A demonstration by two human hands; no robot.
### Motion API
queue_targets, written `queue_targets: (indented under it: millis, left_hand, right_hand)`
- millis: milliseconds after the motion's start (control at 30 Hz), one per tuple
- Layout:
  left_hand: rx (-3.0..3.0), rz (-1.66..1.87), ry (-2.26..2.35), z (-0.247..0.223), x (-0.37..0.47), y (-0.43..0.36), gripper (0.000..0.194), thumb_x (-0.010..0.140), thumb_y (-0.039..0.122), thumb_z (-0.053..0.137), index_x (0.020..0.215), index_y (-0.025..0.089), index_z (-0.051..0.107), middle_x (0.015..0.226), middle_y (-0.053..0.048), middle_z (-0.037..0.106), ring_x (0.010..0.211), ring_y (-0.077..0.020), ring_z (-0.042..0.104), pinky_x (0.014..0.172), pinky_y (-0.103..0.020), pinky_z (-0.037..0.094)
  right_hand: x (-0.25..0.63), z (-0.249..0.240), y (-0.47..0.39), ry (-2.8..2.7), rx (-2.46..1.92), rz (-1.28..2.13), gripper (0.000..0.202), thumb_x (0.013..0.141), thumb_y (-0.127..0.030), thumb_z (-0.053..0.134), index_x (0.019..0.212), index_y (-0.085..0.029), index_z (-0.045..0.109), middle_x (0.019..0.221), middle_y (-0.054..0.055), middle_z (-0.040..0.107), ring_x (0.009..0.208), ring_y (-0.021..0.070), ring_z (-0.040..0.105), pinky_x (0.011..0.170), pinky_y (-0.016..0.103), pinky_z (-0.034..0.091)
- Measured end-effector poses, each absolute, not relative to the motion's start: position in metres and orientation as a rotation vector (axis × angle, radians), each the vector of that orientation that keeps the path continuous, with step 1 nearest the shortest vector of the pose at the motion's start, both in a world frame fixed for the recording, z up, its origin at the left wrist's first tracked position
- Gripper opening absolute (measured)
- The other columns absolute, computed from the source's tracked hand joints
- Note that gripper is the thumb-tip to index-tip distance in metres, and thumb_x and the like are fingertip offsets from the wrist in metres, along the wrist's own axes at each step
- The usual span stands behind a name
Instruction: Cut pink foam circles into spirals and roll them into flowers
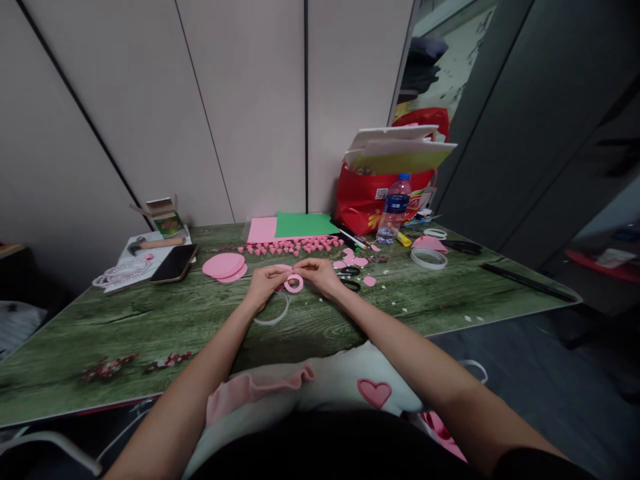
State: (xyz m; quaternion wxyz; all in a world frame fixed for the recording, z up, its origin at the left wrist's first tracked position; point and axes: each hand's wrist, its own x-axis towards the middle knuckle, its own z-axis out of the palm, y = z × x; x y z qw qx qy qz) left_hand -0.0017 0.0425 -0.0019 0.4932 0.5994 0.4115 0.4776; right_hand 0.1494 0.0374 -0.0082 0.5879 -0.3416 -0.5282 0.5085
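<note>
Near the middle of the table, my left hand [263,285] and my right hand [319,275] meet with fingers pinched. Between their fingertips they hold a small pink paper ring [293,284]; a little more pink paper shows behind it, partly covered by the fingers. On the table just below my left hand is a thin white ring [274,320], its upper part hidden by the hand. Black-handled scissors [352,285] lie beside my right hand, among pink paper scraps [370,281]. Left of my left hand is a small stack of pink paper discs [223,265].
Pink heart-like pieces [295,247] lie in a row before pink and green sheets [305,225]. A phone [174,263], hammer [156,245] and small box [167,219] are at left. A water bottle [393,212], red bag [357,198] and tape roll [429,259] stand right.
</note>
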Motion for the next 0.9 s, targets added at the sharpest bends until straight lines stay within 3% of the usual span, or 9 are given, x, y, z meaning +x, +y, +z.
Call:
queue_targets:
  millis: [567,900]
  left_hand:
    - [1.432,1.151,0.997,0.0016,-0.0013,0.0396,0.032,0.050,0.036,0.071,0.069,0.010,0.066,0.062,-0.006,0.065,0.053,-0.0126,0.056,0.053,-0.023,0.043]
    - [1.588,1.154,0.976,-0.0046,-0.0050,0.0445,0.031,0.055,0.037,0.068,0.074,0.012,0.068,0.072,-0.007,0.067,0.061,-0.0143,0.057,0.059,-0.024,0.043]
  right_hand:
    - [0.1500,-0.0108,0.0397,-1.282,-0.814,1.164,0.027,0.047,-0.030,0.071,0.068,-0.014,0.066,0.065,0.003,0.065,0.056,0.0118,0.056,0.063,0.027,0.044]
    - [0.1501,-0.0109,0.0396,-1.328,-0.857,1.093,0.026,0.047,-0.030,0.071,0.065,-0.013,0.064,0.061,0.001,0.063,0.055,0.0108,0.054,0.062,0.026,0.043]
